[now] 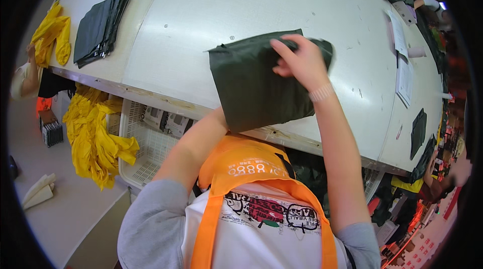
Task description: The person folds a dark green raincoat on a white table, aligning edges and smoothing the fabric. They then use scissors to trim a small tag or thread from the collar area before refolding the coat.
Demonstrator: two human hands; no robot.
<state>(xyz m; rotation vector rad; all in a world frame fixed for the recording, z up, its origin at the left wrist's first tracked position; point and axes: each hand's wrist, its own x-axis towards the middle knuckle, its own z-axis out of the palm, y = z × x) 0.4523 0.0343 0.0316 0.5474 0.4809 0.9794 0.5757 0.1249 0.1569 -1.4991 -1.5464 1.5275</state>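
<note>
A dark green piece of folded fabric (256,83) is held up in front of me, over the front edge of the pale table (201,17). My right hand (299,60) is at its upper right part, slightly blurred, fingers curled round the cloth with the thumb side toward the left. The cloth bunches just beyond that hand. My left forearm (193,138) reaches up to the lower left side of the fabric, and the left hand itself is hidden behind it.
A stack of dark green folded pieces (100,27) lies at the far left, beside yellow cloth (53,35) near another person's hand. More yellow cloth (93,133) hangs over a white plastic basket (138,163) below the table edge. Papers (402,78) and a dark piece (418,133) lie right.
</note>
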